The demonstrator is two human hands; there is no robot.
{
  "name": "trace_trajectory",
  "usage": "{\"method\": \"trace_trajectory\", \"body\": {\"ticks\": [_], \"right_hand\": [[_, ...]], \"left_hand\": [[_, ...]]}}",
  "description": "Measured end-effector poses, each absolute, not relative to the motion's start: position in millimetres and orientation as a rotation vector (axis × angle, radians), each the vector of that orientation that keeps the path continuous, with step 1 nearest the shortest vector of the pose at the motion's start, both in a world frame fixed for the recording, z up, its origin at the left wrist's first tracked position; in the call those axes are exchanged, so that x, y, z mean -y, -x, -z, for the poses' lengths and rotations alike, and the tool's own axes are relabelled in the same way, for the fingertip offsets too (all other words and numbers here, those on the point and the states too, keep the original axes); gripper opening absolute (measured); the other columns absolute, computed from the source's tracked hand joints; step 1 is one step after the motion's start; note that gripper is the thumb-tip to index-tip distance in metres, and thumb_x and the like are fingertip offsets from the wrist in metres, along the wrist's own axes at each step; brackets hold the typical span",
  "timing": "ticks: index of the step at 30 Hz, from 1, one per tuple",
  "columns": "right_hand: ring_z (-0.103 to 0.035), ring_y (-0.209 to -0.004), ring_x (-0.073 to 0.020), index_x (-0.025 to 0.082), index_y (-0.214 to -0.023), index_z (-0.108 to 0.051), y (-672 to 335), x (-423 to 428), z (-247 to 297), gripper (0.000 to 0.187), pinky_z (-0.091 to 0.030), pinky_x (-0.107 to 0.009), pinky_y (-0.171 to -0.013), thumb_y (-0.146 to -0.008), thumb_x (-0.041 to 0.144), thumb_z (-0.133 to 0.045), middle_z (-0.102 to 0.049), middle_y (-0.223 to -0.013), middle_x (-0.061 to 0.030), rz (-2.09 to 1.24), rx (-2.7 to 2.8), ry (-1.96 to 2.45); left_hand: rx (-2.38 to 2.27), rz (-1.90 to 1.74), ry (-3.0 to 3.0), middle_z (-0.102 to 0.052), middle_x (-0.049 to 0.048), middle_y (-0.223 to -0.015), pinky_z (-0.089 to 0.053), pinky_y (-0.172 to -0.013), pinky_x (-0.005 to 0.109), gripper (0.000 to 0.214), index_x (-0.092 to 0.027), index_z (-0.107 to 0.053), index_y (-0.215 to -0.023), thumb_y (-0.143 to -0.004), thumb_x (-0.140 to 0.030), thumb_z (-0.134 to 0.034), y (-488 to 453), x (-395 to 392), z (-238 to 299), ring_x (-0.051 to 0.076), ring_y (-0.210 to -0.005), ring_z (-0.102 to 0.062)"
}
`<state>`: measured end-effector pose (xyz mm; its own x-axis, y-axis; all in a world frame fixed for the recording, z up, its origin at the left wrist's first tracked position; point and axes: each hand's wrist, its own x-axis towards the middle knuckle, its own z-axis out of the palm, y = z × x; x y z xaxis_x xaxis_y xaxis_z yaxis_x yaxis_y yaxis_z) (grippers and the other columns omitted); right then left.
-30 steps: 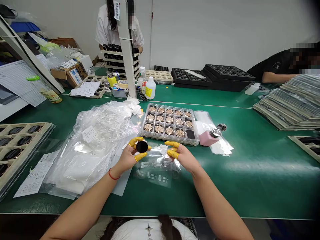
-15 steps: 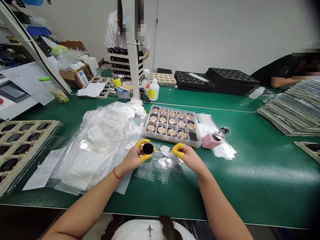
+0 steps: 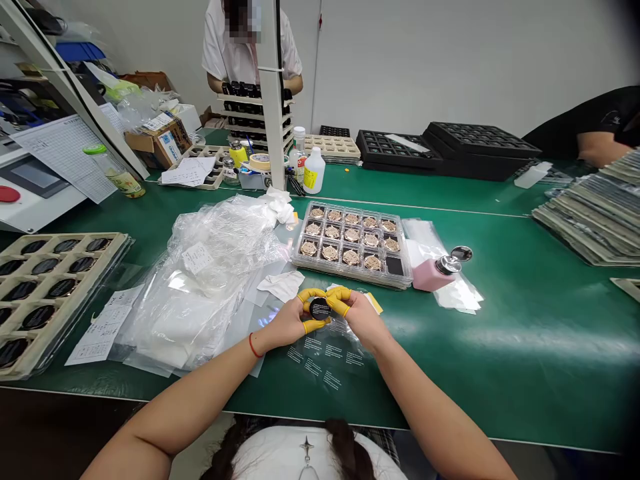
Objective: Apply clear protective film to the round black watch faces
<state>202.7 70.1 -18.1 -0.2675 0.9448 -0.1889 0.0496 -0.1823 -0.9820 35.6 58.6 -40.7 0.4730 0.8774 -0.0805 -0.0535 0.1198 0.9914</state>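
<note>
My left hand point(image 3: 293, 319), in yellow finger cots, is closed around the rim of a round black watch head point(image 3: 320, 309). White printed lines show across its dark face, on what looks like a clear film sticker. My right hand point(image 3: 357, 313), also in yellow finger cots, pinches at the upper right edge of that face; the fingertips hide the film's edge. Under both hands lies a clear sheet point(image 3: 320, 360) with blocks of white print. Just beyond, a clear plastic tray point(image 3: 357, 272) holds rows of gold-coloured watch heads, and one front-right pocket shows only its black base.
Left of my hands are crumpled plastic bags point(image 3: 210, 267) and a beige tray point(image 3: 113, 241) of black-faced watch heads. A pink pump bottle point(image 3: 431, 275) stands right of the clear tray. White bottles point(image 3: 313, 172) and a post point(image 3: 271, 120) rise behind. Two people sit beyond.
My right hand has moved left to meet the watch head, which my left hand has brought slightly right. White print now shows on the face, which looked plain black before.
</note>
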Motion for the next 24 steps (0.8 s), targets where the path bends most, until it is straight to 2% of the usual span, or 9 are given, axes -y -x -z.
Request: {"method": "trace_trajectory", "body": {"ticks": [3,8,24], "right_hand": [[-0.053,-0.075,-0.0168,0.019,-0.063,-0.061,-203.0,-70.3,14.7,0.024,-0.042,-0.029,-0.07,-0.071,0.04,-0.065,-0.06,-0.074,-0.0018,-1.532,1.37,1.218],[-0.054,-0.08,-0.0182,0.019,-0.068,-0.062,-203.4,-68.4,17.1,0.016,-0.042,-0.03,-0.074,-0.073,0.034,-0.063,-0.061,-0.079,-0.0022,-1.444,1.411,1.253],[-0.056,-0.087,-0.0199,0.02,-0.077,-0.062,-204.9,-66.1,23.7,0.01,-0.042,-0.033,-0.08,-0.074,0.028,-0.058,-0.063,-0.089,-0.0034,-1.333,1.472,1.293]], "left_hand": [[-0.827,-0.796,-1.25,-0.065,0.0042,-0.097,-0.051,-0.079,0.033,0.05,-0.023,-0.047,-0.114,-0.07,-0.026,-0.071,-35.8,-58.6,42.7,0.019,-0.085,-0.065],[-0.82,-0.797,-1.234,-0.065,0.0051,-0.099,-0.051,-0.082,0.036,0.052,-0.023,-0.045,-0.115,-0.071,-0.027,-0.071,-36.7,-57.9,43.9,0.02,-0.087,-0.065],[-0.797,-0.829,-1.217,-0.063,0.0049,-0.102,-0.051,-0.08,0.032,0.051,-0.023,-0.047,-0.114,-0.07,-0.025,-0.072,-37.7,-57.7,45.0,0.018,-0.087,-0.064]]}}
